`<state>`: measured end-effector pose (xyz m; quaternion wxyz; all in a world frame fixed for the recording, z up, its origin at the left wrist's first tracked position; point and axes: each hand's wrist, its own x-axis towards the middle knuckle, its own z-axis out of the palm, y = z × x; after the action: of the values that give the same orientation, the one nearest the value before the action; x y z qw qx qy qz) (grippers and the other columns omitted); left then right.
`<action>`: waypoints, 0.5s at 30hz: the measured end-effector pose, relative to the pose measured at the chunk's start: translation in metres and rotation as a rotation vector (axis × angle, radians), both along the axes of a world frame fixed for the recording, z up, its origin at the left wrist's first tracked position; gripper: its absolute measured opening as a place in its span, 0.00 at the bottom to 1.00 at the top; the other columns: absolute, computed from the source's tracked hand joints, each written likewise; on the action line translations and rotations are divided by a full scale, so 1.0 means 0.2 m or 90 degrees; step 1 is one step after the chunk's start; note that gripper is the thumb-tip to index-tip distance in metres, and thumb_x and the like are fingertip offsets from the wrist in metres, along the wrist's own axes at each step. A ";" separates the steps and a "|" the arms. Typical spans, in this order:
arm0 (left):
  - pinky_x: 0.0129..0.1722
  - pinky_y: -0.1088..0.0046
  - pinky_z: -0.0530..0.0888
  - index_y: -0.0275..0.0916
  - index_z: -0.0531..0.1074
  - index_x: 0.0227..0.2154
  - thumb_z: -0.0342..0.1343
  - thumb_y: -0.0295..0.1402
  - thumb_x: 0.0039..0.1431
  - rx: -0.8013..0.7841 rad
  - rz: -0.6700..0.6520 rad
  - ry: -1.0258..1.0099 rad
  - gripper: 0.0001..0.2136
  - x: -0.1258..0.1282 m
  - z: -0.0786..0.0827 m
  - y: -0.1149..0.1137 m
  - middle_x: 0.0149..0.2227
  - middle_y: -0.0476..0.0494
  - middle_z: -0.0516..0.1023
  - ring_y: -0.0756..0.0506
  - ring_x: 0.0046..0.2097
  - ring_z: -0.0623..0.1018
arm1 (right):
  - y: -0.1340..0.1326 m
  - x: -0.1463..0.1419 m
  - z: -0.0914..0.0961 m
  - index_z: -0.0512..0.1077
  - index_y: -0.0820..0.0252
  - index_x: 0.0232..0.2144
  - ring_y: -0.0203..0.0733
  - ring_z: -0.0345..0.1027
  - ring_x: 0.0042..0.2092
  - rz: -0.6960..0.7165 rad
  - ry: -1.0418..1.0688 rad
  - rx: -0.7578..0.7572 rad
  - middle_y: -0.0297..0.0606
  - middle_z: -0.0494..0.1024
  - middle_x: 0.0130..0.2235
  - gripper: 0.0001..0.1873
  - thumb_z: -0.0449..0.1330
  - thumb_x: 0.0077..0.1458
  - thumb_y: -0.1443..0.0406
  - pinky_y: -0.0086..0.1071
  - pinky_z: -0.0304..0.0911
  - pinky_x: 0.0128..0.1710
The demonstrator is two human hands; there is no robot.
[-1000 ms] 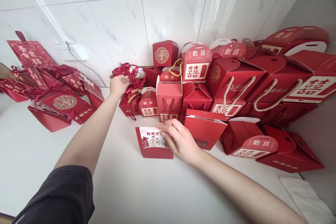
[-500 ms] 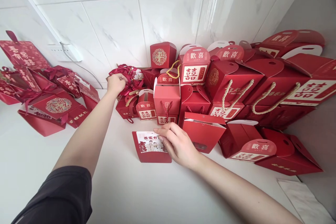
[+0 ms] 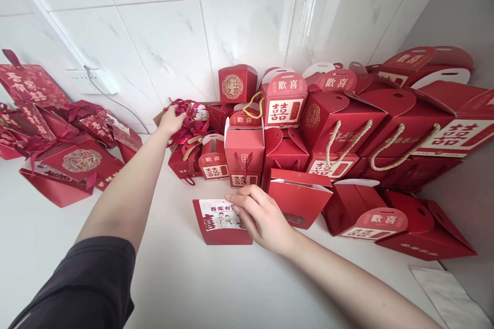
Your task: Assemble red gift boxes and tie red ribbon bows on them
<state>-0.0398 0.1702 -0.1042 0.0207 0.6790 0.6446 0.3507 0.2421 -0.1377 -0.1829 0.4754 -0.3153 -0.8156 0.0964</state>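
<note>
Pinching the top edge of the red box with the printed couple [image 3: 227, 236], the right hand [image 3: 262, 216] held it on the white surface [image 3: 173, 267], well forward of the back edge. The left hand [image 3: 173, 122] was well apart from it, fingers among the dark-red ribbons [image 3: 188, 130] near the back edge — whether they gripped one, the view did not show. The step in hand appeared to be picking out a ribbon with the box steadied; the next move seemed to call for separating one strand without dragging its neighbours. The inside of the held box was hidden behind its front. Just beside it, a windowed red box [image 3: 299, 198] had a gap under its top flap, its contents too unclear to name. Handled boxes [image 3: 343, 122] were stacked toward the back right corner — nothing inside them on show.
</note>
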 end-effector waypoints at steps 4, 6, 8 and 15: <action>0.60 0.62 0.63 0.34 0.68 0.56 0.50 0.38 0.60 -0.039 -0.097 0.078 0.22 0.11 -0.07 -0.04 0.57 0.35 0.71 0.37 0.59 0.70 | 0.00 0.00 0.01 0.65 0.54 0.54 0.42 0.67 0.41 -0.001 0.006 0.007 0.42 0.70 0.41 0.19 0.51 0.63 0.72 0.35 0.67 0.38; 0.60 0.65 0.62 0.35 0.68 0.56 0.48 0.38 0.61 -0.056 -0.147 0.111 0.22 0.15 -0.10 -0.06 0.59 0.37 0.70 0.38 0.60 0.68 | 0.00 0.00 0.00 0.65 0.54 0.55 0.42 0.67 0.41 0.001 0.006 0.005 0.42 0.70 0.41 0.19 0.51 0.63 0.72 0.35 0.67 0.38; 0.60 0.67 0.62 0.36 0.67 0.57 0.48 0.39 0.61 -0.081 -0.176 0.133 0.23 0.19 -0.13 -0.07 0.60 0.37 0.69 0.40 0.60 0.68 | 0.00 0.00 0.00 0.64 0.53 0.55 0.42 0.66 0.41 -0.001 0.006 0.001 0.42 0.70 0.41 0.20 0.51 0.63 0.72 0.35 0.67 0.38; 0.50 0.64 0.70 0.34 0.75 0.45 0.50 0.43 0.59 -0.162 -0.115 0.138 0.20 0.20 -0.15 -0.04 0.49 0.33 0.78 0.34 0.51 0.76 | 0.00 0.00 0.00 0.64 0.53 0.55 0.41 0.66 0.41 0.004 0.003 -0.001 0.42 0.69 0.41 0.21 0.51 0.62 0.73 0.35 0.67 0.38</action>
<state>-0.0002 0.1629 -0.1350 0.0684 0.7599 0.6185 0.1877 0.2421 -0.1373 -0.1838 0.4771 -0.3129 -0.8153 0.0989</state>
